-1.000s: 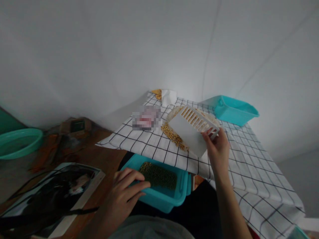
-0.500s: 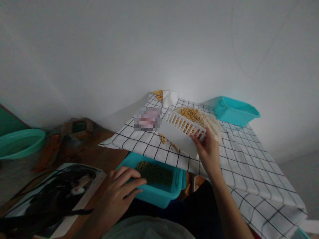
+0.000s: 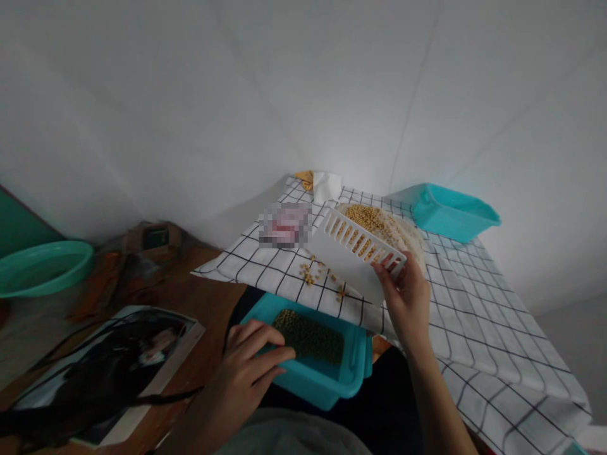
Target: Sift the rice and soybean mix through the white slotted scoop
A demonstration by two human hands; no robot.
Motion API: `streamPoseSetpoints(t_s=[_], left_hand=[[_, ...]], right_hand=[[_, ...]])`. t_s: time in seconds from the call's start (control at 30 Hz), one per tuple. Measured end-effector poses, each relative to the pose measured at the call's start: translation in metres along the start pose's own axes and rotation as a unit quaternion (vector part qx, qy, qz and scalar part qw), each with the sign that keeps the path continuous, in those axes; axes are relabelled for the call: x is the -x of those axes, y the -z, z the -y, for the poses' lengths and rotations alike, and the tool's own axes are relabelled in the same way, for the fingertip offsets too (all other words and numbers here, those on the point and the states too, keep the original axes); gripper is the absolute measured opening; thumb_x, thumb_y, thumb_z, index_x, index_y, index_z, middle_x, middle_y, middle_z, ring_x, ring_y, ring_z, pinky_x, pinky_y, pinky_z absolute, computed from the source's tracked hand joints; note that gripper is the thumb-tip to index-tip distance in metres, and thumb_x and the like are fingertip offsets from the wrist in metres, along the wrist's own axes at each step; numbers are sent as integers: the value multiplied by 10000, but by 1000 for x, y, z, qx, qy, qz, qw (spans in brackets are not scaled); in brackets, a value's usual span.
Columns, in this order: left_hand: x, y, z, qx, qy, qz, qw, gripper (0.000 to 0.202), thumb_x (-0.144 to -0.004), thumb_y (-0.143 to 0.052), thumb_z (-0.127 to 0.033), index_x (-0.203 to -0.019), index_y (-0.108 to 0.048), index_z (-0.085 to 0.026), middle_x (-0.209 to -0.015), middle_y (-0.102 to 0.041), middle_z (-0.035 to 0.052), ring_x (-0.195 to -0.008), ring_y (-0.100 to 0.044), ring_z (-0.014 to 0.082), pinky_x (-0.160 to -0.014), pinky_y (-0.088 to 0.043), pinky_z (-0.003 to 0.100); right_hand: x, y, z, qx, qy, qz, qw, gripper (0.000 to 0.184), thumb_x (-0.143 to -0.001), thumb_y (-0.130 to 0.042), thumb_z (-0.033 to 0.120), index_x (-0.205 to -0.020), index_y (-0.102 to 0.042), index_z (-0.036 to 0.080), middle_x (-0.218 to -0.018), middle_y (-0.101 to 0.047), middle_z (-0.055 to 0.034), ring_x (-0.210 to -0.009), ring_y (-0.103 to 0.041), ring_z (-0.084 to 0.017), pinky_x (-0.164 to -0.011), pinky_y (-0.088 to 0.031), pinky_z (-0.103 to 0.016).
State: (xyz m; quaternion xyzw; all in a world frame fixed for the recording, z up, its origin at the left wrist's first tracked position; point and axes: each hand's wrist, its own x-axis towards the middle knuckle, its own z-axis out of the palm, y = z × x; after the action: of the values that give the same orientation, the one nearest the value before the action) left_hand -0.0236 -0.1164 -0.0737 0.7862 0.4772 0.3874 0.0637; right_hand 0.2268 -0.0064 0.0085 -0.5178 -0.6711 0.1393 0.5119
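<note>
My right hand pinches the slotted edge of a white plastic piece, perhaps a small basket or divider, tilted over the checked cloth. Yellow soybeans show behind it and through its slots, heaped on a pale cloth bag. Several loose beans lie near the table's front edge. Below that edge is a teal basin with dark green beans and some yellow ones inside. My left hand has its fingers bent over the basin's left rim; the underside of its grip is hidden.
A second teal basin stands at the table's back right. A blurred-out pink item and a white cloth or paper lie at the left. A box with dark straps and a round green tub are beyond the table.
The lower basin has shifted right together with my left hand. My right hand and the white plastic piece have moved slightly right and down, uncovering more loose beans on the cloth.
</note>
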Motion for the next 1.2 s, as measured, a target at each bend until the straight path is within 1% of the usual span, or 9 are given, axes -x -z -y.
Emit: streamPoseSetpoints(t_s=[0.17, 0.33, 0.43, 0.6, 0.77, 0.87, 1.0, 1.1, 1.2], left_hand=[[-4, -4, -7, 31, 1, -16, 999, 295, -969, -482, -113, -903, -720, -273, -867, -634, -1, -890, -542, 173, -838, -364, 326], [-4, -3, -9, 40, 2, -17, 999, 286, -976, -485, -121, -897, -718, -269, -864, -630, -1, -887, -537, 171, -834, -359, 321], [-4, -3, -10, 48, -3, -19, 999, 266, -976, -504, -124, -903, -714, -269, -864, -627, -11, -883, -529, 164, -837, -349, 309], [-10, 0, -14, 42, -21, -18, 999, 267, -959, -518, -82, -896, -710, -258, -863, -625, -13, -871, -520, 163, -816, -345, 291], [-13, 1, -16, 40, -42, -3, 998, 248, -944, -540, -65, -907, -703, -249, -867, -624, -12, -863, -517, 163, -810, -340, 288], [-12, -1, -15, 49, -29, -11, 998, 250, -956, -529, -82, -889, -700, -252, -860, -620, -12, -863, -515, 165, -811, -331, 298], [-11, -2, -12, 43, -9, -3, 999, 248, -937, -552, -70, -897, -703, -263, -873, -616, -16, -890, -514, 170, -841, -328, 307], [-11, -1, -8, 33, -18, -8, 999, 258, -926, -556, -50, -900, -703, -260, -874, -613, -19, -885, -511, 166, -832, -333, 296], [-11, 0, -4, 31, -20, -15, 999, 274, -923, -550, -35, -916, -704, -261, -889, -612, -18, -904, -507, 169, -845, -329, 300]], right_hand=[[4, -1, -1, 1, -16, 7, 1000, 186, -877, -624, 363, -849, -491, 235, -629, -521, 56, -509, -470, -107, -472, -341, -222], [9, -4, 0, 6, -33, 23, 999, 168, -881, -617, 363, -872, -515, 230, -661, -573, 36, -514, -491, -112, -470, -352, -227], [12, -4, 1, 9, -23, 23, 999, 157, -887, -611, 353, -880, -517, 227, -674, -585, 37, -515, -503, -108, -471, -363, -220], [16, -5, 3, 31, 8, 8, 999, 146, -890, -615, 327, -886, -515, 222, -626, -546, 64, -484, -485, -91, -459, -362, -198], [17, -6, 6, 44, 38, 2, 998, 121, -896, -617, 299, -890, -523, 224, -623, -543, 70, -496, -504, -88, -469, -378, -184], [19, -7, 8, 43, 45, 9, 998, 113, -900, -612, 284, -881, -517, 227, -631, -552, 70, -501, -517, -85, -473, -390, -176], [20, -8, 6, 30, 39, 12, 999, 116, -906, -601, 291, -887, -504, 230, -630, -558, 71, -489, -526, -84, -458, -391, -170], [20, -8, 5, 39, 43, 5, 998, 113, -908, -595, 299, -898, -506, 231, -601, -542, 75, -470, -509, -89, -446, -374, -176], [20, -6, 7, 39, 44, 25, 998, 103, -912, -590, 301, -906, -514, 232, -604, -557, 70, -472, -515, -93, -449, -382, -178]])
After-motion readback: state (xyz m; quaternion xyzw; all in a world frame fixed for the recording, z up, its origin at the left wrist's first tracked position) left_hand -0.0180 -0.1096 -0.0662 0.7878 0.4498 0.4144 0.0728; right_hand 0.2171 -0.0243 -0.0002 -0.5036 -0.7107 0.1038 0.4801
